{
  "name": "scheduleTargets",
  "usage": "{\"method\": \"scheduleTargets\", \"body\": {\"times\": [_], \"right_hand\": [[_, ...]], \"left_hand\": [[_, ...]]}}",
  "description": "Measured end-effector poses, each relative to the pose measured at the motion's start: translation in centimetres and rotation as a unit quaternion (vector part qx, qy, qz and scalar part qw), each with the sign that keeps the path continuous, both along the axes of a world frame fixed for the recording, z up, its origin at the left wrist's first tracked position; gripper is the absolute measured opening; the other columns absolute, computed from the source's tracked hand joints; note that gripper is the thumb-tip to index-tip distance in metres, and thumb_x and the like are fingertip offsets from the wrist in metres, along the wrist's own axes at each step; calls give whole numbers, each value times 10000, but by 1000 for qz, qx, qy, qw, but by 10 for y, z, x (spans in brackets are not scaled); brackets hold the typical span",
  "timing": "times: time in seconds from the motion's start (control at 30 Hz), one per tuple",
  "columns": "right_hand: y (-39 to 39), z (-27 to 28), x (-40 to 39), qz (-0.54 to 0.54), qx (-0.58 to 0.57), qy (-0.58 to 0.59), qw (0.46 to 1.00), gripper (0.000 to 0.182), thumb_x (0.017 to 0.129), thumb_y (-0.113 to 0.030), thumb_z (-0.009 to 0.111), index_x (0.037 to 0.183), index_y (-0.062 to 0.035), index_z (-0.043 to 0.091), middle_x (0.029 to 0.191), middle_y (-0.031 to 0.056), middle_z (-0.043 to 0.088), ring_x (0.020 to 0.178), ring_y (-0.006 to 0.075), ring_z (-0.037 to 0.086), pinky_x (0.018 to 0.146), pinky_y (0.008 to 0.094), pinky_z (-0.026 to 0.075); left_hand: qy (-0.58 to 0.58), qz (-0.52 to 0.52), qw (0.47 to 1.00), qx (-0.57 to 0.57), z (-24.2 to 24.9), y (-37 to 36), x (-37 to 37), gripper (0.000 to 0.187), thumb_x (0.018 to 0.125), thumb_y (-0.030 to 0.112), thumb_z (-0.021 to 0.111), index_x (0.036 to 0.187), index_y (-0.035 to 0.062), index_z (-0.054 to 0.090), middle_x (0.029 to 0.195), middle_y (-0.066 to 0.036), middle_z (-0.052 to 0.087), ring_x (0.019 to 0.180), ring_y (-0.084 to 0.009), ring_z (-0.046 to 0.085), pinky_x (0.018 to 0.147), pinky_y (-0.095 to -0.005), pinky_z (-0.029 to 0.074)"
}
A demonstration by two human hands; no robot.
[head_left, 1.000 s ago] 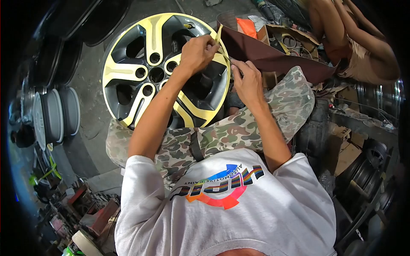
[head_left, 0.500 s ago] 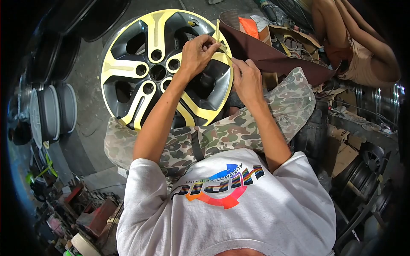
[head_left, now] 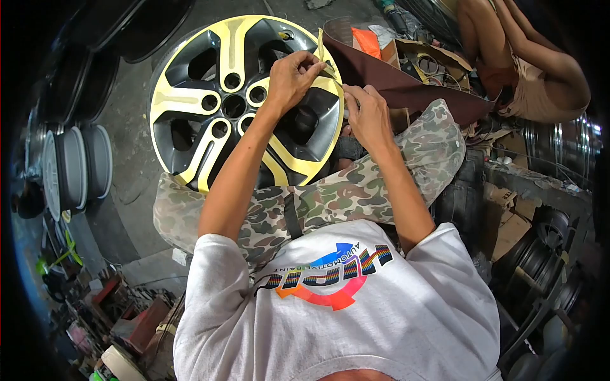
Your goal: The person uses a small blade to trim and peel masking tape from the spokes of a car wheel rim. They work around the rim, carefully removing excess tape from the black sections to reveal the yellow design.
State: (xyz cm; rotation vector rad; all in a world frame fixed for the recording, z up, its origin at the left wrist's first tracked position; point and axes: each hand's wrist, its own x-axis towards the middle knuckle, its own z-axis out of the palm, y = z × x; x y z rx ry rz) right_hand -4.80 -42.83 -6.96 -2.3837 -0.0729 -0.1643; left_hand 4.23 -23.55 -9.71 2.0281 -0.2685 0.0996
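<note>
A dark wheel rim stands tilted before my knees, its spokes and outer lip covered in yellow masking tape. My left hand reaches over its upper right part, thumb and fingers pinched on a loose yellow masking tape strip. One end of the strip sticks up above those fingers; the rest runs along the lip toward my right hand. That hand is closed at the rim's right edge, fingertips on the lower part of the strip. What lies inside its curled fingers is partly hidden.
Brown sheet material and a cardboard box of odds and ends lie beyond my right hand. Another person's bent arm is at upper right. Grey rims stand at left, tools and a red box at lower left.
My right hand has shifted slightly, its fingers a little more spread at the lip. My left hand stays on the strip, which leans slightly more to the left.
</note>
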Motion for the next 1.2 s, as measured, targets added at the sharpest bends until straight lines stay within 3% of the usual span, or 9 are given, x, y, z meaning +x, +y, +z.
{"method": "scheduleTargets", "body": {"times": [0.17, 0.37, 0.47, 0.6, 0.77, 1.17, 1.2], "right_hand": [[0, 2, 5, 12, -57, -2, 998, 234, 1038, -156, 625, 1212, -40, 730, 979, 259, 627, 875, 480, 686, 766, 545, 549], [-4, -1, 8, 37, -86, -19, 995, 250, 1060, -180, 584, 1236, -50, 704, 1010, 235, 631, 904, 483, 692, 796, 558, 558], [-10, 5, 5, 47, -67, -6, 997, 238, 1054, -159, 589, 1237, -61, 705, 1033, 217, 671, 925, 470, 698, 811, 550, 562], [-19, -5, 13, 36, -27, -65, 997, 230, 1041, -140, 608, 1225, -71, 727, 1056, 198, 715, 956, 453, 705, 823, 535, 566], [-22, 6, 23, 73, -36, -6, 997, 229, 1020, -139, 644, 1201, -78, 771, 1030, 196, 741, 983, 441, 711, 844, 517, 568], [-30, 12, 32, 98, -52, 6, 994, 265, 1011, -129, 658, 1247, -91, 773, 989, 197, 726, 936, 422, 686, 844, 478, 524], [-30, 12, 32, 98, -52, 7, 994, 265, 1011, -129, 658, 1247, -91, 773, 989, 197, 726, 936, 422, 686, 844, 478, 524]], "left_hand": [[7, -7, 1000, 4, 4, 2, -2, 279, 915, 268, 834, 951, -1, 768, 736, -84, 707, 628, -145, 613, 619, -305, 506], [-12, -4, 1000, 23, 3, 2, -2, 269, 910, 253, 829, 944, -6, 762, 731, -100, 691, 620, -155, 606, 621, -310, 510], [-23, -11, 999, 24, 1, 5, -4, 244, 943, 230, 803, 959, -7, 750, 692, -27, 626, 621, -84, 530, 585, -277, 452], [-20, -21, 999, 35, 0, 6, -2, 248, 939, 225, 798, 953, -14, 734, 711, -42, 640, 630, -99, 551, 604, -278, 477], [-30, -26, 999, 30, -1, 8, -3, 243, 940, 222, 798, 964, -9, 728, 727, -45, 641, 636, -102, 550, 609, -280, 481], [-37, -39, 998, 37, -2, 11, -4, 216, 947, 191, 790, 971, -11, 719, 737, -51, 625, 636, -118, 530, 606, -294, 466], [-31, -36, 998, 40, 0, 11, -4, 223, 931, 203, 788, 953, -9, 722, 759, -85, 655, 636, -170, 580, 622, -326, 495]]}}
